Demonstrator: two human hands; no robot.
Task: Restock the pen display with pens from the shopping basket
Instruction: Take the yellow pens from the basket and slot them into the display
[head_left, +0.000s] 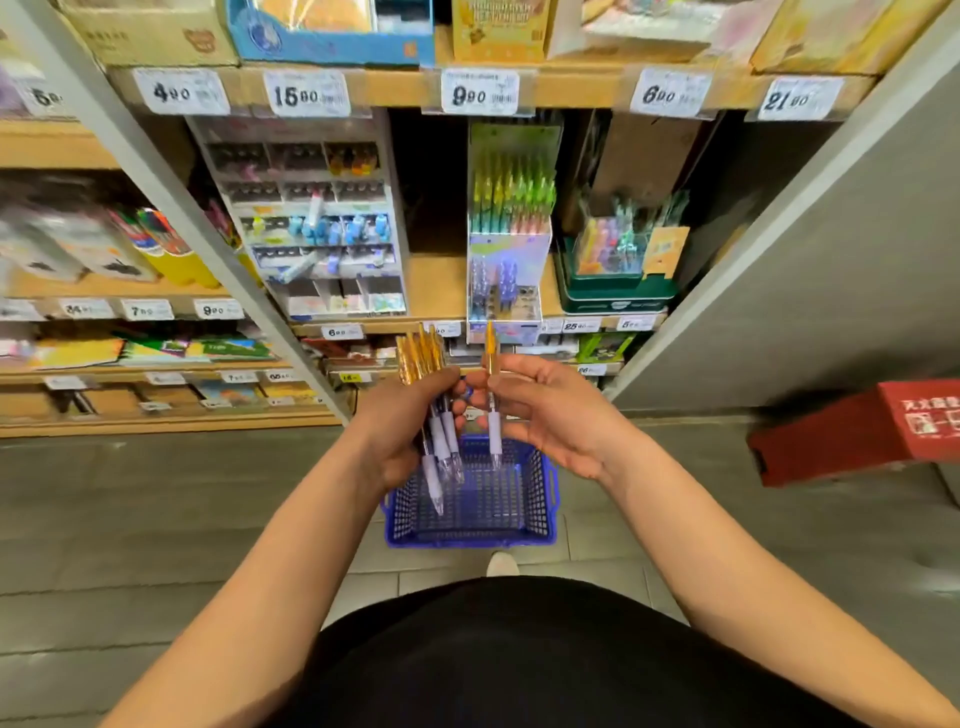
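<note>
My left hand (410, 421) grips a bundle of pens (434, 410) with orange tops and pale lilac grips, tips pointing down. My right hand (550, 410) pinches a single pen (491, 395) of the same kind, held upright. Both hands hover above the blue shopping basket (545, 499) on the floor; its inside looks bare. The pen display (511, 228), a tiered pastel stand with rows of green and yellow pens, stands on the shelf straight ahead above my hands.
A grey compartment organiser (311, 218) with small stationery sits left of the pen display. A green box of pens (615, 270) stands to its right. Price tags line the shelf edges. A red box (857, 431) sits at right. Tiled floor lies below.
</note>
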